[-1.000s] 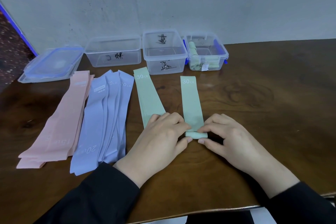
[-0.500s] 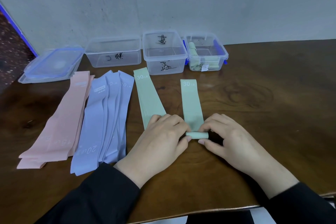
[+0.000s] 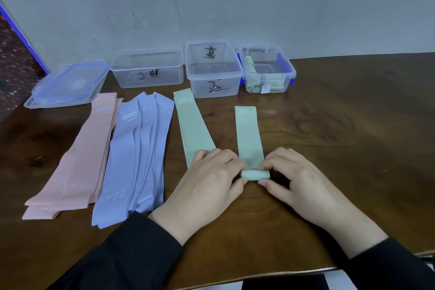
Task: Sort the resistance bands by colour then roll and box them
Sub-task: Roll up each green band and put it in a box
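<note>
Head view: wooden table (image 3: 329, 172) set against a wall.
Left hand (image 3: 207, 186): fingers curled, pinching the left end of the roll.
Right hand (image 3: 303, 183): fingers curled, pinching the right end.
Green band (image 3: 248, 139): near end rolled (image 3: 255, 174), the rest flat, "30 LB" end far.
Green stack (image 3: 193, 129): just left of it.
Purple bands (image 3: 138, 155), pink bands (image 3: 80, 162): further left.
Boxes: left box (image 3: 148, 69), middle box (image 3: 213, 68); right box (image 3: 267, 68) holds green rolls.
Lids (image 3: 68, 82): far left.

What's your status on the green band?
Left hand and right hand both pinch the green band at its rolled near end. Most of it flat on the table. Path ahead clear; green box open.
</note>
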Tool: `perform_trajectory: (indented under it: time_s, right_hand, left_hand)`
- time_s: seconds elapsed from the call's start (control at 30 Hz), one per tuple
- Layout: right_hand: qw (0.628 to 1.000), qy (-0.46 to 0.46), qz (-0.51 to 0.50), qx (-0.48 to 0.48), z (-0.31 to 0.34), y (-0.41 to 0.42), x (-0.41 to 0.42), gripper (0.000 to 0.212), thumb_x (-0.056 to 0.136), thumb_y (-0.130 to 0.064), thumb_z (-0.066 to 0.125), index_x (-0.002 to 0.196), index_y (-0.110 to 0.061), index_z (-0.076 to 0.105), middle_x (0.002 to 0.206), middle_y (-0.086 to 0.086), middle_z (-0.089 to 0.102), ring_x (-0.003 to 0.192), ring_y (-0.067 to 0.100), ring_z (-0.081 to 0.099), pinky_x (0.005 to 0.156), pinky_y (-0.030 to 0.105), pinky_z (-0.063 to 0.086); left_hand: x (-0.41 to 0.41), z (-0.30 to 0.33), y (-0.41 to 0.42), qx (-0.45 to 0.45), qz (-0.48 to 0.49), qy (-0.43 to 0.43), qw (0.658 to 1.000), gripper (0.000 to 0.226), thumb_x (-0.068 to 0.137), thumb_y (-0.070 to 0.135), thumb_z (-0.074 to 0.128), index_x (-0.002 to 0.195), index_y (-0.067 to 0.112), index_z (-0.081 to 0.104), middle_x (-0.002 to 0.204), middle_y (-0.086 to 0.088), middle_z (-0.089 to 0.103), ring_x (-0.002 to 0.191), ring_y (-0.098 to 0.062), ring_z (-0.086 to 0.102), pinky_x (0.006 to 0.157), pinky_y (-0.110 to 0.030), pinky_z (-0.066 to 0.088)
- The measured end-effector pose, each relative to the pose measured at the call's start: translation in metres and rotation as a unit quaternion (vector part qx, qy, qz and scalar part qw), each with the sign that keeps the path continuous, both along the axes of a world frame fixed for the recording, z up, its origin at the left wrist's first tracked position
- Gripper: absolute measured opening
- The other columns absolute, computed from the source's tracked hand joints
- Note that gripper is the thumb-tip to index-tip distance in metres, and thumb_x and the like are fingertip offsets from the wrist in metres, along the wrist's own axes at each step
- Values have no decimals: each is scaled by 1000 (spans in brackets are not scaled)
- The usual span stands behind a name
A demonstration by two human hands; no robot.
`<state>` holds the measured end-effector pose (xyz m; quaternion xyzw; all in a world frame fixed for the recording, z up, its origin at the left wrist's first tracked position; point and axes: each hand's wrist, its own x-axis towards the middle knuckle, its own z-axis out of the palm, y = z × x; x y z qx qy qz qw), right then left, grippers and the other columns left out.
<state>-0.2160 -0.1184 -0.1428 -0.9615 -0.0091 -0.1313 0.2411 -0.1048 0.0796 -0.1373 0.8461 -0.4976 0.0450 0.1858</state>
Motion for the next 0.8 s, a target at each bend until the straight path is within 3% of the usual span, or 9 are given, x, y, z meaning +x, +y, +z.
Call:
perform_trajectory:
  time_s: [0.23, 0.43, 0.6, 0.8]
  right_hand:
    - [1000, 4, 3, -5, -1, 0, 0, 36, 97, -50, 51, 120, -30, 70, 109, -25, 55, 105, 9, 55, 87, 28, 51]
    - [1000, 5, 1, 2, 0, 0, -1, 23, 92, -47, 62, 110, -33, 67, 109, -25, 56, 104, 9, 55, 85, 28, 51]
    - [1000, 10, 1, -5, -1, 0, 0, 36, 95, -54, 50, 116, -33, 70, 109, -26, 55, 106, 8, 54, 87, 26, 50]
    - [1000, 15, -8, 8, 1, -1, -1, 31, 89, -53, 59, 114, -36, 67, 110, -27, 55, 108, 4, 53, 87, 22, 49]
  left_hand:
    - [-1, 1, 0, -4, 3, 7, 1000, 30, 100, 47, 50, 123, 32, 61, 122, 15, 58, 111, -5, 49, 101, -24, 28]
    - [0, 1, 0, -3, 2, 13, 1000, 32, 101, 48, 46, 122, 32, 64, 121, 15, 58, 110, -4, 48, 101, -24, 27]
    - [0, 1, 1, -5, 7, 22, 1000, 29, 99, 49, 50, 121, 34, 60, 122, 17, 57, 111, -2, 47, 99, -19, 23]
    - [-1, 2, 1, -4, 8, 21, 1000, 33, 101, 49, 46, 123, 32, 62, 123, 16, 57, 111, -4, 47, 101, -22, 25]
